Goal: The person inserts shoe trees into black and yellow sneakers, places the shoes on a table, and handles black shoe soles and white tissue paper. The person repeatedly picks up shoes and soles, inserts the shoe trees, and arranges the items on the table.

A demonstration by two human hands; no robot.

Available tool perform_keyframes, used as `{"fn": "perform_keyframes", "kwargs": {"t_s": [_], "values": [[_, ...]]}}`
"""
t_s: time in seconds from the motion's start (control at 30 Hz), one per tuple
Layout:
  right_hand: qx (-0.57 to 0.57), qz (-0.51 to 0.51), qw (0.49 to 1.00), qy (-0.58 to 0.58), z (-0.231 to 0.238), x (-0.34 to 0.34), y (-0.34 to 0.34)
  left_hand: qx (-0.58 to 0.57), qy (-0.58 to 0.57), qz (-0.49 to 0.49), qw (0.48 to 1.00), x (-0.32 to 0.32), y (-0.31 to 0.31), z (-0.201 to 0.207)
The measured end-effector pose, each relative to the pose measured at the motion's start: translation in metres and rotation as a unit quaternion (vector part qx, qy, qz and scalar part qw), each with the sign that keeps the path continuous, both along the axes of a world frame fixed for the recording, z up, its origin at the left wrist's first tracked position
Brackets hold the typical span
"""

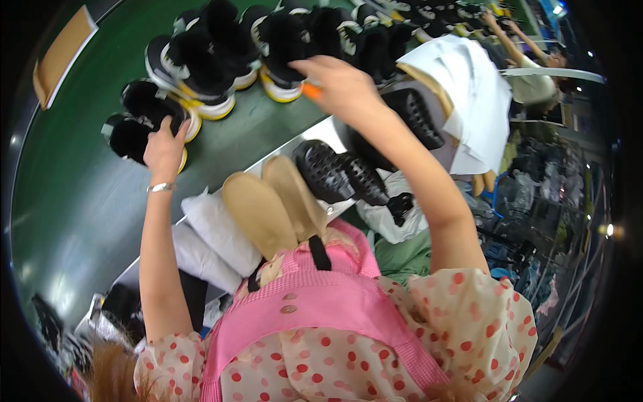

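My left hand [165, 149] grips the edge of a black sneaker [129, 137] with a white and yellow sole. Its mate [146, 98] sits right beside it on the green surface [74, 194]. My right hand [345, 87] is over the near side of the sneaker row, fingers partly curled and slightly blurred. A small orange object [311, 91] shows at its palm side; its kind is unclear. Closest to that hand is a black sneaker [281, 47] with a yellow-edged sole.
More sneakers [204, 63] stand in a row across the surface. On a ledge before me lie tan insole-shaped pieces [258, 211], white wrapped shapes [218, 231] and black perforated shoe forms [325, 171]. White sheets [479, 100] are stacked at right. A cardboard piece [63, 57] stands far left; another person's arms [509, 43] show far right.
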State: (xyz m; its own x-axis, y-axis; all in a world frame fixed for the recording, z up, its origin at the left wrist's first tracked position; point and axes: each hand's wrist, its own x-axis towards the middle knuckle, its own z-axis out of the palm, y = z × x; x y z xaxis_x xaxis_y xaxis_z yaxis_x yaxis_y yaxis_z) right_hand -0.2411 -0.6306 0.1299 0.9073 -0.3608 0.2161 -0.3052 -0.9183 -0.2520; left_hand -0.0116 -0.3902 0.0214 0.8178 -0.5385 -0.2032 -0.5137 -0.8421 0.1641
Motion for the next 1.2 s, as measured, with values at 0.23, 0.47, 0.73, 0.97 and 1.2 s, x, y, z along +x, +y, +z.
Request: {"fn": "perform_keyframes", "kwargs": {"t_s": [0.23,0.47,0.73,0.97,1.2], "values": [[0.108,-0.131,0.984,0.053,-0.004,-0.175,0.089,-0.102,-0.242,-0.061,0.963,-0.02,0.05,-0.009],[0.082,-0.201,0.968,0.127,-0.047,-0.164,0.132,-0.214,0.035,-0.231,0.948,-0.201,0.016,0.059],[0.045,-0.157,0.986,0.041,-0.018,-0.178,0.112,-0.282,0.126,-0.114,0.944,-0.246,0.024,0.056],[0.094,-0.084,0.991,0.038,0.033,-0.142,0.104,-0.354,0.091,-0.052,0.929,-0.211,0.042,0.064],[0.334,0.081,0.935,0.09,0.031,-0.052,0.148,-0.691,0.604,0.116,0.38,-0.169,0.061,0.111]]}}
